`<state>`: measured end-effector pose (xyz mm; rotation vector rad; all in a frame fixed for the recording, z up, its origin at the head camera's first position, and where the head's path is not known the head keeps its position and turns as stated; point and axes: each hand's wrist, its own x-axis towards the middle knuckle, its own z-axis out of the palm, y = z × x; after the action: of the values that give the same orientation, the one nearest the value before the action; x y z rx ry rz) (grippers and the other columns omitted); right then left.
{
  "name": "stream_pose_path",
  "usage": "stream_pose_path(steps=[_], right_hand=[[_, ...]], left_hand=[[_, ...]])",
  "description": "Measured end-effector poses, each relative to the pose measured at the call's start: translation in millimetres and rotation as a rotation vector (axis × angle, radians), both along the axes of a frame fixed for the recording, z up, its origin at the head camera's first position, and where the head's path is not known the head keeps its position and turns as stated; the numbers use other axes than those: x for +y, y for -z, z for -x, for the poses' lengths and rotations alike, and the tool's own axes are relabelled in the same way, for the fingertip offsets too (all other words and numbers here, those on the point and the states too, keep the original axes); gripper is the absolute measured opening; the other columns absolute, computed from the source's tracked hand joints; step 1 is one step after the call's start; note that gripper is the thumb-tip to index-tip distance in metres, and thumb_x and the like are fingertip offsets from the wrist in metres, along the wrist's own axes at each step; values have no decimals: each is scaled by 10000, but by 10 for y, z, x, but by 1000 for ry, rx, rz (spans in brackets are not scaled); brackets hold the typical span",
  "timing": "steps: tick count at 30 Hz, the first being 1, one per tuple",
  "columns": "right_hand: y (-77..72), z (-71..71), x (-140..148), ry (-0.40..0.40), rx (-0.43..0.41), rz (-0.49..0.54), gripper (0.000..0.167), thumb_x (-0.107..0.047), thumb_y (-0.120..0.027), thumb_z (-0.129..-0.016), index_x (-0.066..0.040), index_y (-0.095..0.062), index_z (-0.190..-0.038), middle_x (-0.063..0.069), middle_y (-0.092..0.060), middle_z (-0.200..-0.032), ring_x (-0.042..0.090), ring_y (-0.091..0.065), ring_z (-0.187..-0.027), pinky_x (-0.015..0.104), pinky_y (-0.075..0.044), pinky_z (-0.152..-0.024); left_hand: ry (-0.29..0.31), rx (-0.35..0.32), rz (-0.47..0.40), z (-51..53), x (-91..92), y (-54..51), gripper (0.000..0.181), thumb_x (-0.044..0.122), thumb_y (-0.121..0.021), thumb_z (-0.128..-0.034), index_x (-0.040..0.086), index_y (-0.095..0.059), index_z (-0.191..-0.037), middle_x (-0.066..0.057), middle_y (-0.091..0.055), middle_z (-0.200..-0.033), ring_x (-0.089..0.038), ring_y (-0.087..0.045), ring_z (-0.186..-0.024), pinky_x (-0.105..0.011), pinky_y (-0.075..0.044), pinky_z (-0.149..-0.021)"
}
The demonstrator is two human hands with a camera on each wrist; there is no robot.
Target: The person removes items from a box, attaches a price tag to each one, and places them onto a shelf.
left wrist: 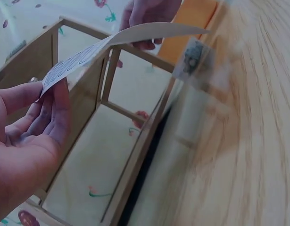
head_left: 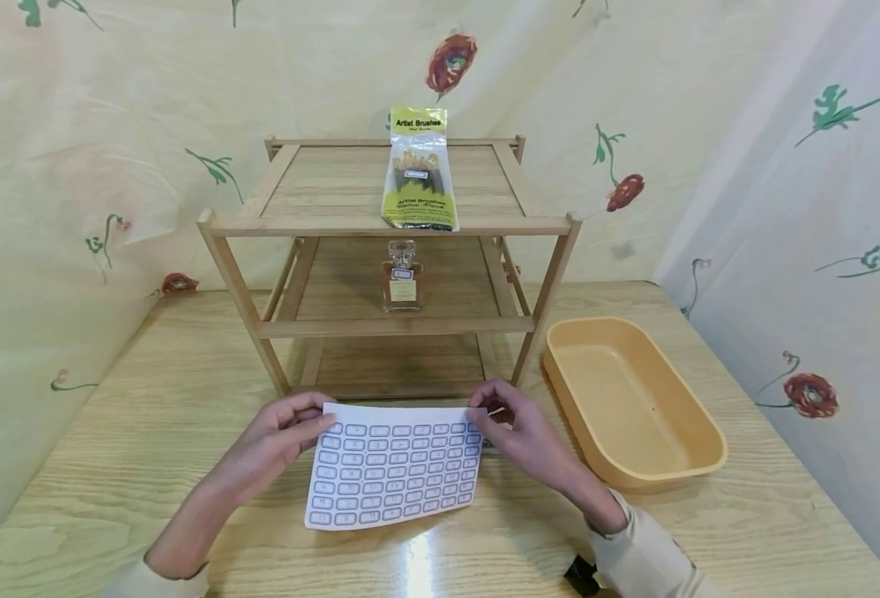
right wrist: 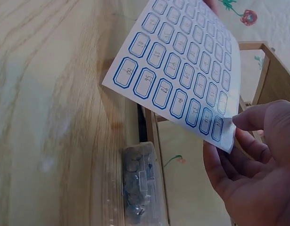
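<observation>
A white sheet of label stickers (head_left: 395,468) is held up between both hands, its blue-bordered labels bearing handwritten numbers. My left hand (head_left: 273,440) pinches the upper left corner between thumb and fingers. At the upper right corner, my right hand (head_left: 522,436) pinches it the same way. The sheet bows slightly, as the left wrist view shows. A small clear plastic box (right wrist: 144,186) with roundish grey things inside lies on the table beneath the right hand; in the head view, the hand and sheet mostly hide it.
A three-tier wooden rack (head_left: 398,325) stands behind the sheet. An Artist Brushes pack (head_left: 419,187) lies on its top shelf, and a perfume bottle (head_left: 403,282) stands on the middle one; each bears a label. To the right sits a yellow-orange tub (head_left: 604,444). A black object (head_left: 582,575) is near the right sleeve.
</observation>
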<state>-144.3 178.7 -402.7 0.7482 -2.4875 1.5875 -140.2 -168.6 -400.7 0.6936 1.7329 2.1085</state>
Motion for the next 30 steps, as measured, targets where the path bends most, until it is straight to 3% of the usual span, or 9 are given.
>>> stream_pose_path(steps=[8, 12, 17, 19, 23, 30], right_hand=[[-12, -17, -14, 57, 219, -74, 165, 82, -700, -927, -2, -639, -1055, 85, -640, -1069, 236, -623, -1002, 381, -577, -839], [-45, -31, -54, 82, 371, -100, 199, 97, -709, -898, 0, -643, -1059, 73, -628, -1098, 235, -619, -1020, 363, -569, -849], [-100, -46, -175, -12, 579, -63, 162, 49, -683, -902, 10, -638, -1053, 95, -678, -1027, 240, -653, -926, 342, -568, -779], [-120, -66, -248, -62, 631, -40, 110, -16, -661, -957, 15, -636, -1059, 105, -680, -1019, 241, -654, -913, 347, -567, -768], [-159, -116, -411, -136, 697, 9, 149, -126, -624, -1032, 18, -645, -1068, 108, -669, -1019, 230, -641, -900, 320, -572, -771], [-205, -173, -644, -194, 795, 7, 157, -146, -646, -1023, 7, -651, -1061, 92, -671, -1020, 198, -667, -901, 243, -563, -833]], left_hand=[[7, 68, -28, -84, 103, -115, 221, -49, -507, -1041, 68, -676, -1123, -57, -709, -1044, -153, -670, -957, -281, -557, -870], [-33, 83, -7, -128, 154, -163, 193, -41, -532, -1032, 67, -675, -1104, -56, -695, -1026, -159, -653, -940, -268, -550, -850], [-88, 112, 10, -162, 222, -205, 165, -32, -551, -1027, 52, -679, -1088, -63, -698, -1013, -174, -653, -927, -275, -547, -837], [-102, 123, 17, -172, 243, -218, 166, -32, -553, -1026, 51, -681, -1090, -67, -705, -1017, -181, -659, -927, -286, -548, -836], [-124, 148, 42, -191, 281, -238, 126, -26, -566, -1017, 18, -669, -1077, -63, -708, -1006, -185, -663, -919, -296, -546, -832], [-137, 185, 70, -216, 342, -254, 74, -24, -599, -1000, -94, -599, -1026, -34, -675, -945, -151, -635, -856, -262, -535, -769]])
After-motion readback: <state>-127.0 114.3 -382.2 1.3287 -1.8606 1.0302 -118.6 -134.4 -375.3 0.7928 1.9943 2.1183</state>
